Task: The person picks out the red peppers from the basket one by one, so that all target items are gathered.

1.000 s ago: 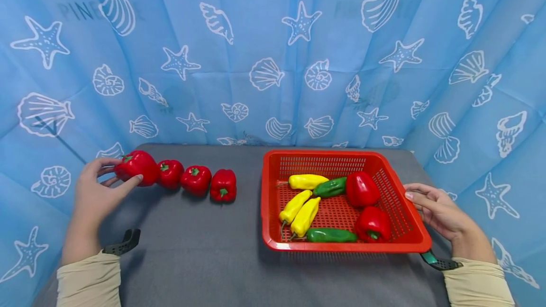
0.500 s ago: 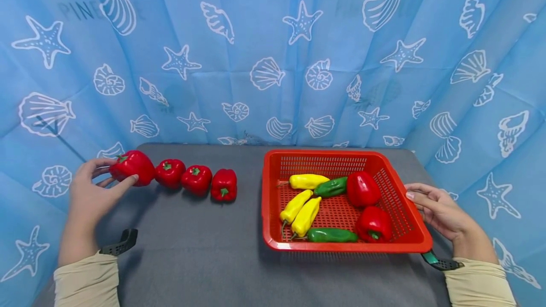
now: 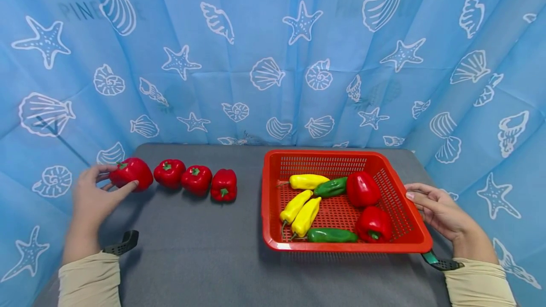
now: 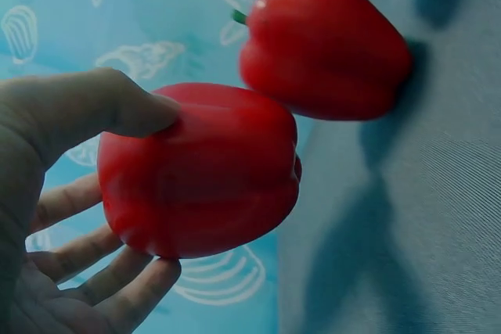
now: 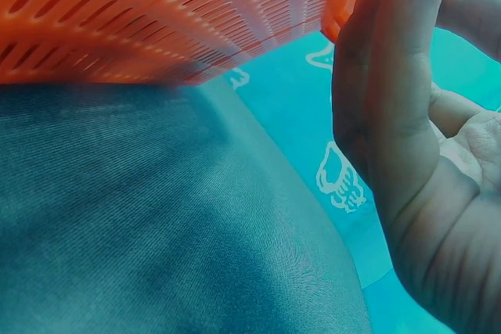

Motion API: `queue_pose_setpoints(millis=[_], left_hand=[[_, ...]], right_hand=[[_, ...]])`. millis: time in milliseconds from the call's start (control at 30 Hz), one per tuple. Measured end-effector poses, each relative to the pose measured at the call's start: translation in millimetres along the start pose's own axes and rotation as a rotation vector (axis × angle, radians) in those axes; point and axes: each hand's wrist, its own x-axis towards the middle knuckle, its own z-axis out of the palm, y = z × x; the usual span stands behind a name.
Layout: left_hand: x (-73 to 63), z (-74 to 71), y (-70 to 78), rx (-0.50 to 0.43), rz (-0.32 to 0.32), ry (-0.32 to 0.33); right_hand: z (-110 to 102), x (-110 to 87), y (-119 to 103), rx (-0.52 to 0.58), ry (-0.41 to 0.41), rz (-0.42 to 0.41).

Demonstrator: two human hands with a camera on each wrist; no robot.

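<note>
My left hand (image 3: pixel 95 195) grips a red bell pepper (image 3: pixel 133 174) at the table's far left, thumb on one side and fingers on the other. In the left wrist view this bell pepper (image 4: pixel 200 170) fills the middle, with its stem end turned out of sight. Just right of it, a row of three more red bell peppers (image 3: pixel 195 180) lies on the table. At the right, my right hand (image 3: pixel 443 212) holds the rim of a red plastic basket (image 3: pixel 268 203). From the right wrist, the fingers (image 5: pixel 403 91) reach up to the basket's rim; their tips are partly hidden.
Inside the basket lie two red bell peppers (image 3: pixel 362 188), three yellow peppers (image 3: pixel 304 217) and two green peppers (image 3: pixel 332 235). A grey cloth (image 3: pixel 204 250) covers the table. Behind it hangs a blue curtain (image 3: pixel 256 117) with shell and starfish prints.
The left hand has carried its bell pepper slightly left and then lower, so a gap shows between it and the row. The right hand and basket have stayed put.
</note>
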Motion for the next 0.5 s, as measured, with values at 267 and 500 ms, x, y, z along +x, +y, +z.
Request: queue_pose_setpoints(millis=[267,500], left_hand=[[2.8,8.6,-13.9,0.026,-0.026,-0.053],[4.5,14.4,-21.6,0.052,-0.053,-0.088]], right_hand=[[1.2,-0.2,-0.5,0.004,0.005,0.003],[-0.1,0.1,1.2,-0.005,0.005,0.0]])
